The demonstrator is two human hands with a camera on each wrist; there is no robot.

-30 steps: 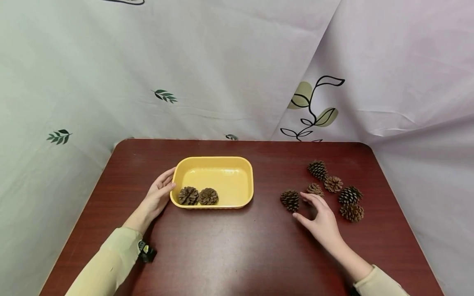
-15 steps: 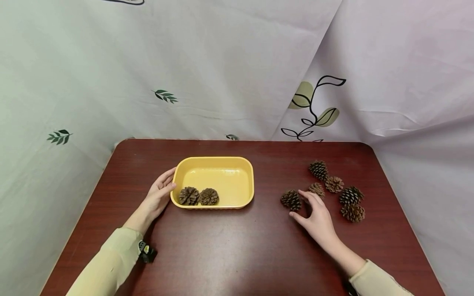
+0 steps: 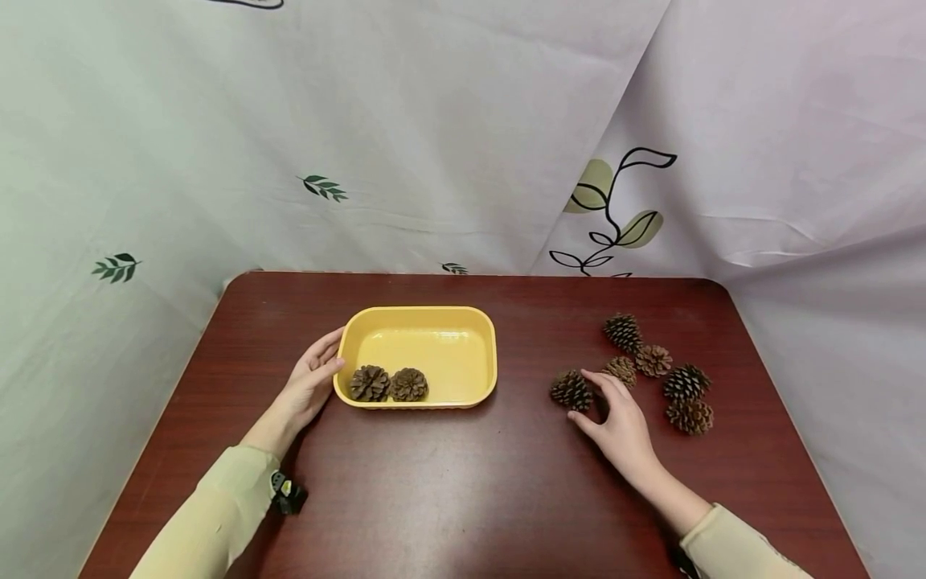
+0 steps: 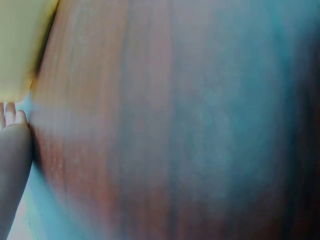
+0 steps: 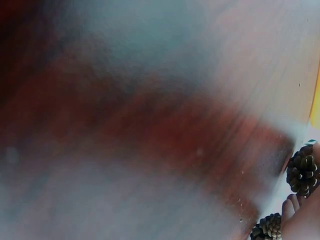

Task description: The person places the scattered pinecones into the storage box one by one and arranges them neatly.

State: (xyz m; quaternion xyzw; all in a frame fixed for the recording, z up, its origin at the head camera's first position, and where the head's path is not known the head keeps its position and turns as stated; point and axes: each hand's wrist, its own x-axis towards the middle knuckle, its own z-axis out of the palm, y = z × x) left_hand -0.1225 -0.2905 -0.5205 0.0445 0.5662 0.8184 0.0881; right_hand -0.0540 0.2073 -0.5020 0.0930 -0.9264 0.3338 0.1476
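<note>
In the head view, a yellow rectangular tray (image 3: pixel 416 310) rests on the table with two brown pine cones (image 3: pixel 408 384) in its near left corner. My left hand (image 3: pixel 309 384) holds the tray's left end, thumb at the rim and the fingertips partly hidden by its wall. To the tray's right, my right hand (image 3: pixel 624 426) grips a dark pine cone (image 3: pixel 569 391) between thumb and fingers, low over the tabletop. That cone also shows at the right edge of the right wrist view, beside the hand (image 5: pixel 306 220).
Just behind my right fingers lies a small pine cone (image 3: pixel 620 371). Several more pine cones (image 3: pixel 686 383) are grouped further right on the dark red table (image 3: pixel 434 490). A pale cloth (image 3: pixel 448 137) with leaf prints hangs behind the table's back edge.
My right hand has shifted slightly left and its thumb and fingers have come in round the dark pine cone, which has turned a little. The left hand and tray have stayed in place.
</note>
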